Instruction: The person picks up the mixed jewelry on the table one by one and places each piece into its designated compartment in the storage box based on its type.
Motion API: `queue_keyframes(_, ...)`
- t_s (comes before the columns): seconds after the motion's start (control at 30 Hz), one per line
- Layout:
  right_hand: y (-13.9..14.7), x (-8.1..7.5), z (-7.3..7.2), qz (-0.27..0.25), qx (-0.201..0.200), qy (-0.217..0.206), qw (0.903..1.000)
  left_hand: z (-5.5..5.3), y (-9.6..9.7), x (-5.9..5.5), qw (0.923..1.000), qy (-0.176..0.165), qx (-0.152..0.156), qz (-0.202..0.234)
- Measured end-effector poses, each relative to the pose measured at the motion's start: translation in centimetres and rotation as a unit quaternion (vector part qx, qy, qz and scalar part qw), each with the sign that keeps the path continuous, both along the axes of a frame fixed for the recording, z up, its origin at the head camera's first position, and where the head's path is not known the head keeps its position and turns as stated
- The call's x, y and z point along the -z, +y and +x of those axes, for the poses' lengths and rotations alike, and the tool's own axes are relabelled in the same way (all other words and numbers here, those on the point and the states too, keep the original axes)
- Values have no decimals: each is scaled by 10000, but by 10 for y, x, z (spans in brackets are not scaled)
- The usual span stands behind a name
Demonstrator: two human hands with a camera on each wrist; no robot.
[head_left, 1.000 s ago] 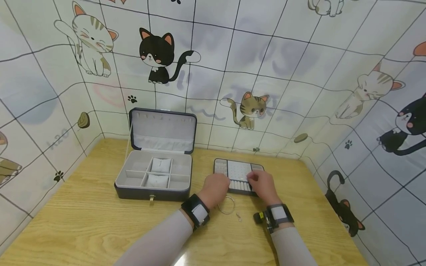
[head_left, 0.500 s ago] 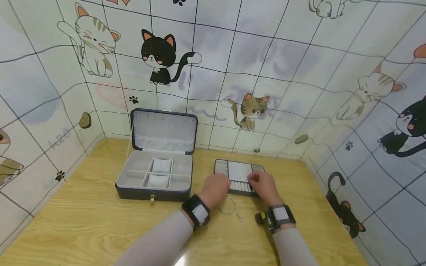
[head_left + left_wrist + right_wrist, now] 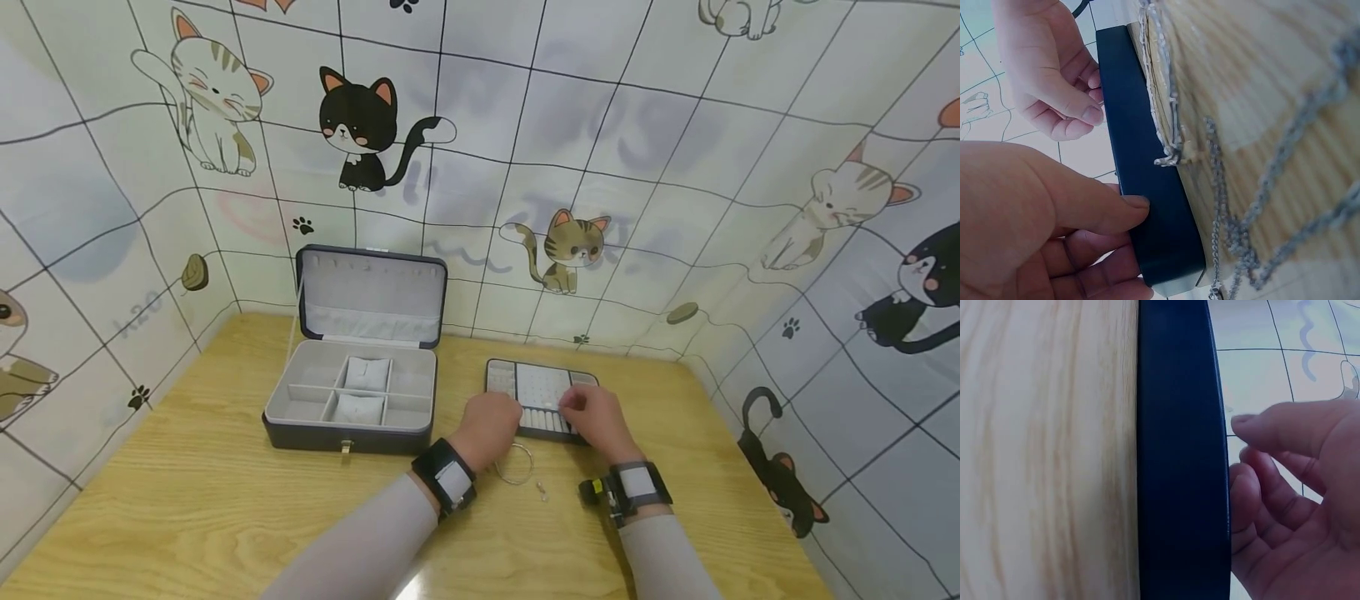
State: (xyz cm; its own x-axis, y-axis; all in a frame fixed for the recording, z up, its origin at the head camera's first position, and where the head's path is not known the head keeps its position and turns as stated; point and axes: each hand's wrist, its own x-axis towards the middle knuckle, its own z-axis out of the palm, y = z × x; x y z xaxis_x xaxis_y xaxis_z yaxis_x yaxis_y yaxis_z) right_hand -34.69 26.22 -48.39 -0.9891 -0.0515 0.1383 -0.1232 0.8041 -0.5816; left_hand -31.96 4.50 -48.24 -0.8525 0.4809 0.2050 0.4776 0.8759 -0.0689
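Note:
My left hand (image 3: 489,427) grips the front left corner of a dark jewelry tray (image 3: 1138,156), thumb against its side wall and fingers curled over the top. My right hand (image 3: 598,423) is over the tray's right part, fingers curled and thumb near the index fingertip. Whether anything tiny sits between those fingertips cannot be made out. The tray has a pale dotted panel (image 3: 542,385) and a row of ring rolls (image 3: 536,417). In front of it lie a silver bangle (image 3: 530,468) and a small earring-like piece (image 3: 542,492). A silver chain (image 3: 1288,147) shows in the left wrist view.
A dark jewelry box (image 3: 360,437) stands to the left with its lid (image 3: 371,296) raised. Two white cushions (image 3: 367,373) sit in its middle compartments. The wooden table (image 3: 187,500) meets a cat-printed cloth (image 3: 465,108) at the back and sides.
Both hands stay at the tray in nearly the same pose. The whole head view has shifted slightly to the right; no object has visibly moved.

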Motion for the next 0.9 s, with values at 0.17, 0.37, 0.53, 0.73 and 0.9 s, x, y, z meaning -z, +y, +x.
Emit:
queue_keyframes(0.17, -2, -1, 3, -122, -159, -15, 9998, 1, 0, -2, 10000, -56, -17, -43)
queue_keyframes(0.37, -2, -4, 4, -62, -464, -197, 9987, 0, 0, -2, 10000, -66, -11, 8)
queue_keyframes(0.53, -3, -7, 6, -238, -686, -602, 9955, 0, 0, -2, 10000, -57, 13, 39)
queue_keyframes(0.73, -3, -5, 5, -522, -953, -1084, 9882, 0, 0, -4, 9998, -153, 34, 75)
queue_keyframes(0.9, -1, -2, 3, -645, -1437, -1403, 9775, 1, 0, -4, 9999, -98, 3, 30)
